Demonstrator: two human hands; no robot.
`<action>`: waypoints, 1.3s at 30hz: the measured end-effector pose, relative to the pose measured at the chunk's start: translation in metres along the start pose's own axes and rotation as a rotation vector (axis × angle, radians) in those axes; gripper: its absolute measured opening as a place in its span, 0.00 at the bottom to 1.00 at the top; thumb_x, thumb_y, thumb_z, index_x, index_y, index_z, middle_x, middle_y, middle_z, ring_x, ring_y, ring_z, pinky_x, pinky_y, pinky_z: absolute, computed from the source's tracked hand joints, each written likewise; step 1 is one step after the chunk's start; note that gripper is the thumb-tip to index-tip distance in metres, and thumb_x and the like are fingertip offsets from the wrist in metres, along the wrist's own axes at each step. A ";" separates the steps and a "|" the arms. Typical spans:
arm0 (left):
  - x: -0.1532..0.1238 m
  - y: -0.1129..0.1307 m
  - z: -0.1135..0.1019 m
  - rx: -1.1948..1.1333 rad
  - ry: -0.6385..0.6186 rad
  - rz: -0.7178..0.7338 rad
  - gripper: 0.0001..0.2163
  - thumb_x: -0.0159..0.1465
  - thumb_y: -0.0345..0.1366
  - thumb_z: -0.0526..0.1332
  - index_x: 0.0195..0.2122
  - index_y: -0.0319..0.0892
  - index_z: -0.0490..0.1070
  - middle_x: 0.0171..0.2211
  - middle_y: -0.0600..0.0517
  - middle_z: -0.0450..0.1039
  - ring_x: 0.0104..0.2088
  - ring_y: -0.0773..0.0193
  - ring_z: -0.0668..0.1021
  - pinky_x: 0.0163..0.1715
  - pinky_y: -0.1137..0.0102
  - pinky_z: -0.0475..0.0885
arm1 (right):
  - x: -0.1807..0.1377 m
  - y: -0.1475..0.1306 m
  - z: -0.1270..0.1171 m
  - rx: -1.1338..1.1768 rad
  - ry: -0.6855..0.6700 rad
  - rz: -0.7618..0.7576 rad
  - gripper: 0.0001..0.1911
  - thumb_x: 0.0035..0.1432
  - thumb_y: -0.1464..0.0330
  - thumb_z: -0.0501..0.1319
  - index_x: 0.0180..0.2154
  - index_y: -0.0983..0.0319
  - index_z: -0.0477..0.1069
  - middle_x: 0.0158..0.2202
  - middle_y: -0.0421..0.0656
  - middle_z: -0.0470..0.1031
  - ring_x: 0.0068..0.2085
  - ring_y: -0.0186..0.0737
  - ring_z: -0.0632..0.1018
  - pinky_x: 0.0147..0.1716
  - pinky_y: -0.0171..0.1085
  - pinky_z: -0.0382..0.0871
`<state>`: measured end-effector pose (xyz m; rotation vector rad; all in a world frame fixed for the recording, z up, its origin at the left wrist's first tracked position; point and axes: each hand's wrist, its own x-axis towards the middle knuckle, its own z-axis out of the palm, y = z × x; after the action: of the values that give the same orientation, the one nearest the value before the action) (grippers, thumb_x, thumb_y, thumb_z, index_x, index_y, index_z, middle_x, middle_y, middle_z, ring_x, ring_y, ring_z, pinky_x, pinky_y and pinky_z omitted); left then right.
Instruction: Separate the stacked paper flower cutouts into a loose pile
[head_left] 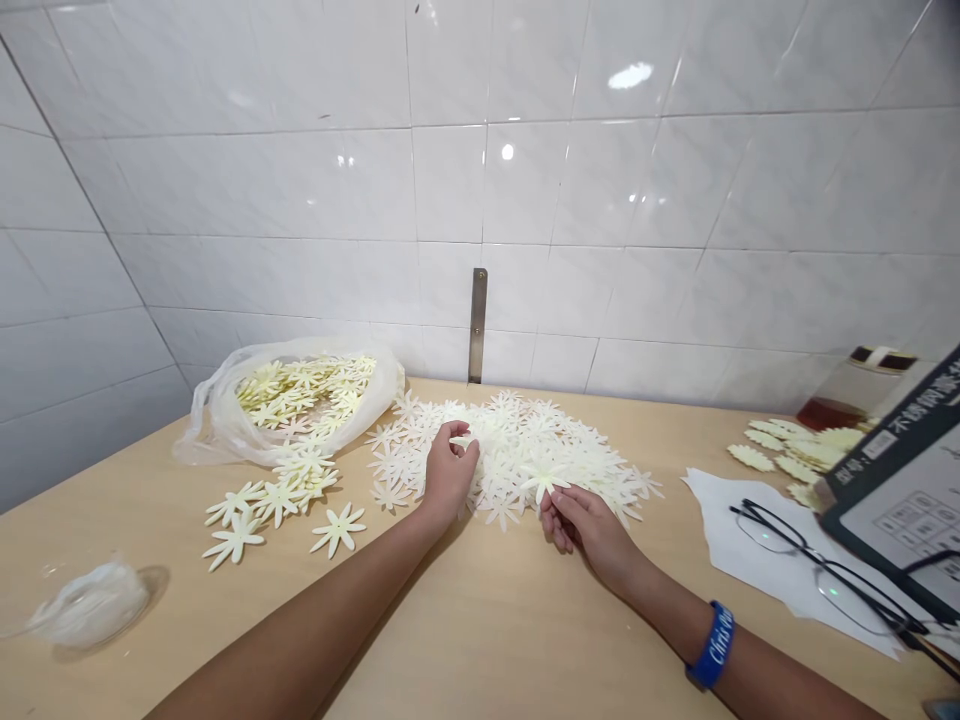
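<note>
A heap of white flower-shaped cutouts (517,450) lies on the wooden table (480,620). My left hand (448,470) rests at the heap's left edge, fingers pinched on a pale petal cutout (463,441). My right hand (589,525) sits at the heap's near edge, fingers closed on a white flower cutout (546,478). A blue wristband (712,645) circles my right wrist. Yellowish flower cutouts (304,388) fill an open plastic bag (217,420) at the back left, and several spill out (281,500) onto the table.
Black-framed glasses (817,570) lie on a white paper sheet (735,535) at right, beside a dark box (900,480). Leaf-shaped cutouts (795,450) and a glass jar (855,390) sit at the back right. A crumpled clear bag (90,605) lies near left. Tiled walls enclose the table.
</note>
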<state>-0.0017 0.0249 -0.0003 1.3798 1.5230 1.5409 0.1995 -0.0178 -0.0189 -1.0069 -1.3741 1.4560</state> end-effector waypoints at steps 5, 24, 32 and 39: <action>-0.010 0.008 -0.001 0.134 -0.052 0.291 0.08 0.63 0.35 0.56 0.42 0.43 0.72 0.40 0.49 0.73 0.36 0.62 0.73 0.38 0.68 0.67 | 0.001 0.000 0.001 -0.039 0.022 -0.004 0.21 0.56 0.51 0.60 0.27 0.63 0.68 0.19 0.37 0.68 0.18 0.28 0.64 0.19 0.32 0.56; -0.031 0.014 0.012 -0.013 -0.545 0.323 0.10 0.62 0.36 0.57 0.37 0.43 0.79 0.37 0.48 0.79 0.35 0.64 0.77 0.35 0.72 0.69 | -0.001 -0.005 0.002 -0.137 -0.015 -0.036 0.22 0.57 0.51 0.59 0.25 0.62 0.68 0.18 0.38 0.68 0.19 0.30 0.64 0.20 0.33 0.55; -0.026 0.015 0.014 -0.174 -0.536 0.006 0.09 0.56 0.40 0.64 0.30 0.39 0.78 0.30 0.48 0.78 0.32 0.61 0.76 0.34 0.69 0.70 | -0.002 -0.007 0.003 -0.122 0.000 -0.033 0.20 0.58 0.52 0.58 0.26 0.61 0.68 0.19 0.38 0.68 0.19 0.31 0.64 0.20 0.33 0.57; -0.028 0.014 0.016 -0.178 -0.597 -0.058 0.05 0.50 0.36 0.66 0.23 0.39 0.77 0.23 0.52 0.75 0.27 0.65 0.74 0.31 0.70 0.68 | -0.003 -0.006 0.003 -0.132 -0.045 -0.061 0.21 0.59 0.52 0.58 0.25 0.61 0.66 0.22 0.39 0.70 0.20 0.30 0.64 0.21 0.33 0.56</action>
<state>0.0250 0.0025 0.0027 1.4967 1.0230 1.0604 0.1978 -0.0211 -0.0130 -1.0116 -1.5372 1.3647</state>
